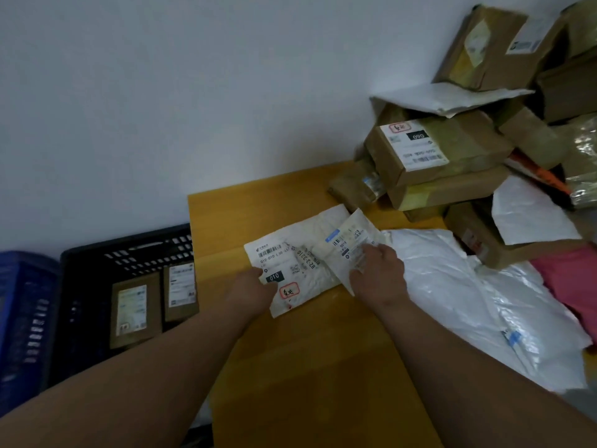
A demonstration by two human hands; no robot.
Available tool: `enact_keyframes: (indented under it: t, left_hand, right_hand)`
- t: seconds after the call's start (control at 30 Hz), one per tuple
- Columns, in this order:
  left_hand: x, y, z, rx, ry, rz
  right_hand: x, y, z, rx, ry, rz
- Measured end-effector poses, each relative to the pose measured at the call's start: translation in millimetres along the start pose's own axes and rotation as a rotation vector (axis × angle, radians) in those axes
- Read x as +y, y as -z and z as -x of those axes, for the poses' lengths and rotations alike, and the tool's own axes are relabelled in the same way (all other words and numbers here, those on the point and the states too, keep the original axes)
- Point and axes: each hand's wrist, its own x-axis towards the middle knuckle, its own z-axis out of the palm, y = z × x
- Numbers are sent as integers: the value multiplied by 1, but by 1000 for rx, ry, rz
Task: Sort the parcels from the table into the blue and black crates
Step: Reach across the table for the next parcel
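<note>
Two flat white mailers lie on the yellow surface [310,367], one overlapping the other; the lower mailer [307,276] is creased and grubby, its label showing a barcode, a black tag reading 010 and a red-bordered stamp near its close edge; the left hand [250,291] holds it at the left corner, its grip closed on the edge with the thumb on the label; the upper mailer [350,240] is smaller, cream-white, tilted, with a blue-marked label and a barcode; the right hand [379,273] pinches its lower right part, fingers curled over it; this mailer rests on the right half of the lower one.

Beside the right hand lies a large shiny white bag [468,305], wrinkled, touching a pink parcel [571,279] at the right edge; behind them brown boxes [442,150] are stacked against the wall, several with white labels, one reading 090.

To the left of the surface, lower down, the black crate [97,263] holds two brown boxes side by side, labels up; the blue crate [22,318] stands just left of it, its contents out of view.
</note>
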Motion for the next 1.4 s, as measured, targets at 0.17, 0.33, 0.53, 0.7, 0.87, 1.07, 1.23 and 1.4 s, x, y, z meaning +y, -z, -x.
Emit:
enact_keyframes:
  t: [0.17,0.33,0.53,0.7,0.87,1.07,1.23,1.4]
  left_hand:
    - [24,-17,-5,50,-24,-92]
    - [30,-38,0,17,91,54]
    - [32,-45,10,130,99,157]
    - [46,-41,22,110,111,375]
    - [46,-32,39,-51,152,808]
    - [8,5,64,17,112,907]
    - [-53,50,96,63,87,900]
    - [-147,105,146,173,104,870]
  right_hand:
    - [14,14,-46,-95,19,89]
    - [22,9,-60,-144,33,160]
    - [25,16,-62,-200,19,-153]
    - [26,35,-51,-542,-127,-857]
    - [12,43,-32,-703,-154,-1011]
    - [-21,38,9,-723,-91,-955]
    - [-68,14,63,-707,-8,-848]
    - [-133,-41,141,-732,39,-787]
